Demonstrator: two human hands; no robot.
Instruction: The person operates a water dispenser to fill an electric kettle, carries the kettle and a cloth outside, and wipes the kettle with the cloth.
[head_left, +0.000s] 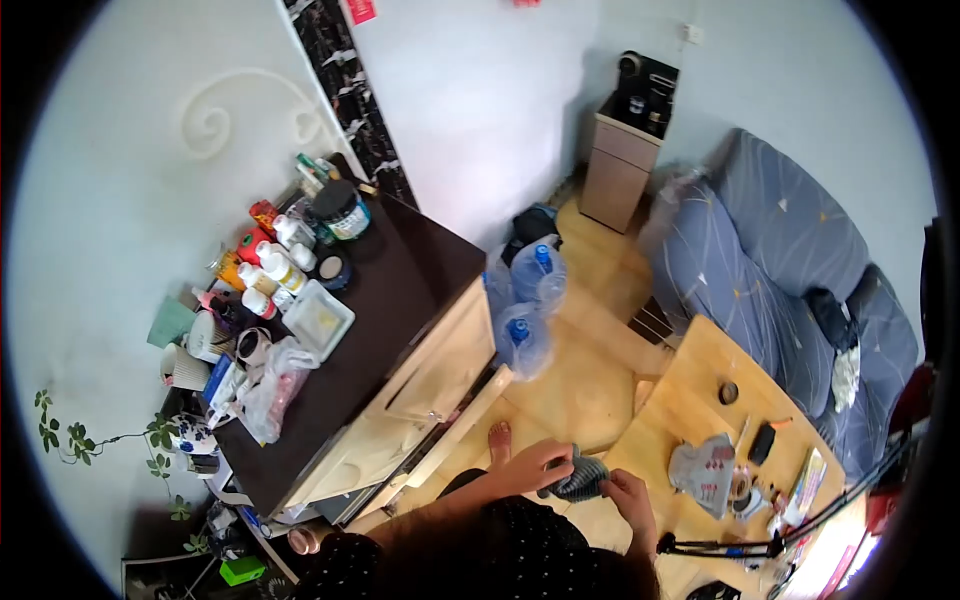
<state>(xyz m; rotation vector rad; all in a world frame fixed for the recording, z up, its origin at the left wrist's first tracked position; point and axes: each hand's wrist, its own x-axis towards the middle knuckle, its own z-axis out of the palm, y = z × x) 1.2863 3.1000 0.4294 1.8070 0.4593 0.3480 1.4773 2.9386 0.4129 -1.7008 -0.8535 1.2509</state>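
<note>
In front of my body, both hands hold a dark grey-green, ribbed, soft-looking bundle [582,482]; its exact kind I cannot tell. My left hand [535,468] is closed on its left end, with the fingers bent over its top. At the right end, my right hand [628,498] pinches its edge between thumb and fingers. The bundle is held above the tan floor, between the dark-topped cabinet [400,275] and the wooden table [650,425].
A drawer [470,420] of the cabinet stands pulled out beside my left arm. Bottles, jars and a plastic bag [275,390] crowd the cabinet top. Large water jugs [525,340] stand on the floor ahead. A blue-grey sofa [715,270] is beyond the table; a black stand arm [720,548] reaches in at right.
</note>
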